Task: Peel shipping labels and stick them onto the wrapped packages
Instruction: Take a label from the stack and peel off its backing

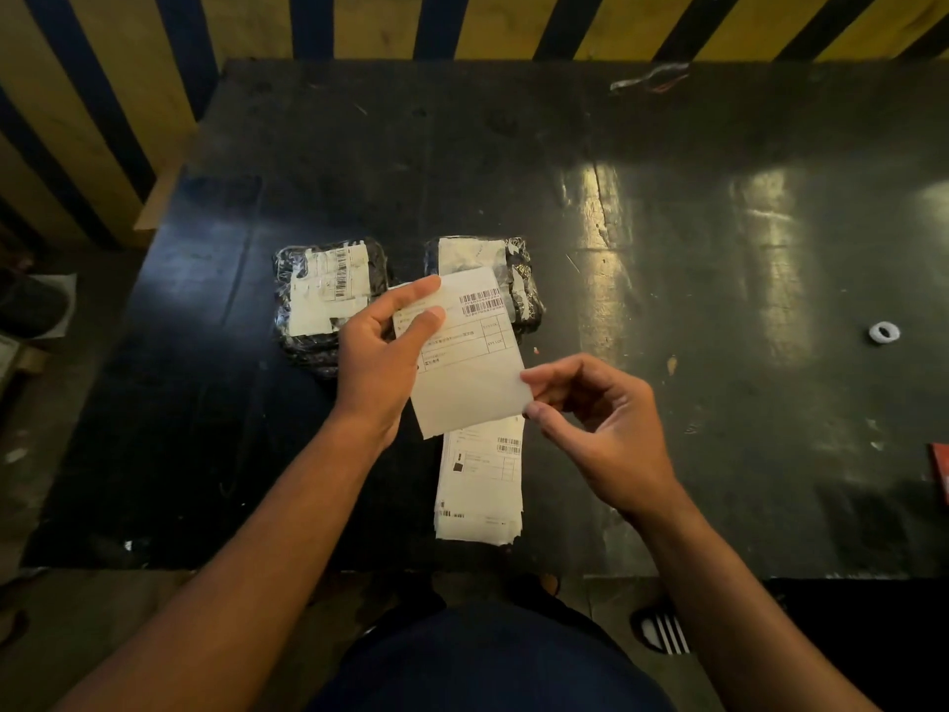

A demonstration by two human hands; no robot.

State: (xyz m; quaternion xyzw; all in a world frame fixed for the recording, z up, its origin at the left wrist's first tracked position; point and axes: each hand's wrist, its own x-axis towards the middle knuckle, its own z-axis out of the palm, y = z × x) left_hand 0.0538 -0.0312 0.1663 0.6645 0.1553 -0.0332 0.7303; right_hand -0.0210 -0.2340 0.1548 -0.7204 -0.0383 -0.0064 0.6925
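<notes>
Left hand (380, 352): holding the paper label (464, 352) up, thumb and fingers pinching its left edge.
Right hand (595, 423): pinching the label's lower right corner.
Label pile (480, 485): lying on the black table (719, 300), under the hands.
Packages: left package (328, 295) and right package (513, 280) sitting side by side behind the label.

Dark worn table (719, 300) with glare patches on its right half, backed by a yellow wall with dark diagonal stripes (359, 23). Small white ring (884, 332) on the table at right, a red item (941, 470) cut off at the right edge, thin wire scraps (649, 80) at the far edge. Striped sandal (662, 632) on the floor below the table.
</notes>
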